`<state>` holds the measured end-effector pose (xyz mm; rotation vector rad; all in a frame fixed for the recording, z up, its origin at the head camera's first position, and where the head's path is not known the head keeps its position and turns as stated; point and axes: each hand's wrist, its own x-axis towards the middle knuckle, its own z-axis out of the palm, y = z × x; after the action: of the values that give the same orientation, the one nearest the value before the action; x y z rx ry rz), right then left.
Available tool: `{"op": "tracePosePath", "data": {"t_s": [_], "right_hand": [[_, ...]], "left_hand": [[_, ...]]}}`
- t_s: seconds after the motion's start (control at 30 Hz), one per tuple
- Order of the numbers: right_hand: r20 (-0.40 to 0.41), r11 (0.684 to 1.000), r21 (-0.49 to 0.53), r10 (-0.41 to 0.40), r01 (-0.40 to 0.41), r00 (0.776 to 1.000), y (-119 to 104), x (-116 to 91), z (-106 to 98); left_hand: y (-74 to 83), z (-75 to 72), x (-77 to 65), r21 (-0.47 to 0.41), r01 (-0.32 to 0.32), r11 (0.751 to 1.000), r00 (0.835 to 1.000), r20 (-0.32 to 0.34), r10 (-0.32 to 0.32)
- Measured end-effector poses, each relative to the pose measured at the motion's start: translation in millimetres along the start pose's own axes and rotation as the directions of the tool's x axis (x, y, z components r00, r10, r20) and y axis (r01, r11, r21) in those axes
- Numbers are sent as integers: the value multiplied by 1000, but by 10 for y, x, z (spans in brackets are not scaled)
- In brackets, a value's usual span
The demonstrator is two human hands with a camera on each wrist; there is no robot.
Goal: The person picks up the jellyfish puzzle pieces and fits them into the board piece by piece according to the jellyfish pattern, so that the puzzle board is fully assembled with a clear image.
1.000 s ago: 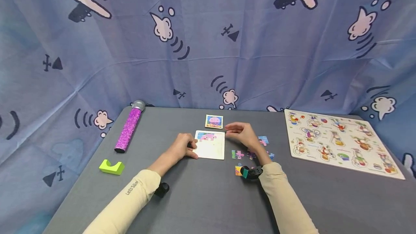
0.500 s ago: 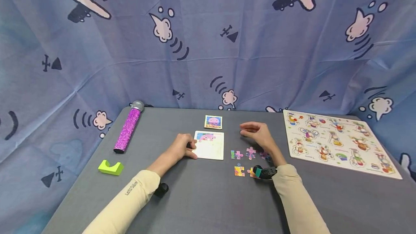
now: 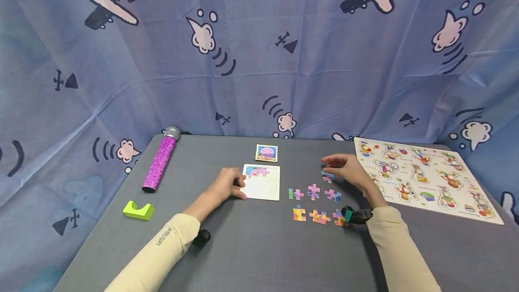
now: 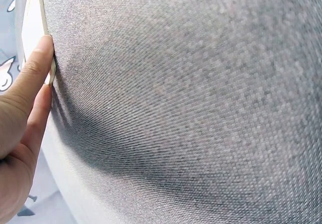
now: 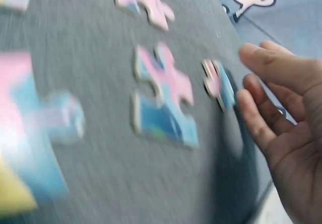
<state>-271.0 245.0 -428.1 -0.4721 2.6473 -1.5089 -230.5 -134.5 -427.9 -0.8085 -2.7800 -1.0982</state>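
Observation:
My left hand [image 3: 226, 184] grips the left edge of a white square puzzle tray [image 3: 259, 189]. Joined pieces showing a pink animal fill the tray's top strip. In the left wrist view, thumb and finger pinch the corner of the tray [image 4: 34, 25]. My right hand [image 3: 349, 171] hovers beside a blue-and-pink puzzle piece [image 3: 327, 177], fingers loosely bent and apart, holding nothing. In the right wrist view that piece [image 5: 219, 85] lies flat just short of the fingertips. Several loose pieces lie in two rows below it, among them a pink one [image 3: 313, 192] and a yellow one [image 3: 299, 214].
A small picture card [image 3: 266, 152] lies behind the tray. At the right is a large wooden board [image 3: 430, 179] with printed figures. A purple glitter microphone [image 3: 161, 161] and a lime green block [image 3: 138, 210] lie on the left. A patterned curtain [image 3: 251, 57] hangs behind the table.
My right hand has moved right, from beside the tray to the upper right puzzle piece, uncovering the loose pieces. My left hand stays on the tray.

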Motion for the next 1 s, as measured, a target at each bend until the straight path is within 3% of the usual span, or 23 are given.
{"op": "tracePosePath", "data": {"t_s": [0.13, 0.33, 0.57, 0.8, 1.0], "right_hand": [[75, 995, -91, 53, -46, 996, -8, -56, -117], [164, 988, -136, 94, -72, 982, 13, -61, -192], [167, 980, -174, 124, -95, 978, 47, -50, -203], [139, 991, -88, 114, -103, 984, 55, -88, -226], [77, 989, 72, 125, -130, 989, 97, -172, -254]], "left_hand": [[-7, 3, -7, -3, 3, 1000, 1000, -2, -3], [-22, 0, -5, -25, 14, 1000, 1000, 2, -14], [-5, 0, 5, -42, 30, 999, 999, 11, -30], [5, 1, 8, -12, 31, 999, 1000, 8, -30], [1, 0, 0, -10, 26, 1000, 1000, 11, -25]]}}
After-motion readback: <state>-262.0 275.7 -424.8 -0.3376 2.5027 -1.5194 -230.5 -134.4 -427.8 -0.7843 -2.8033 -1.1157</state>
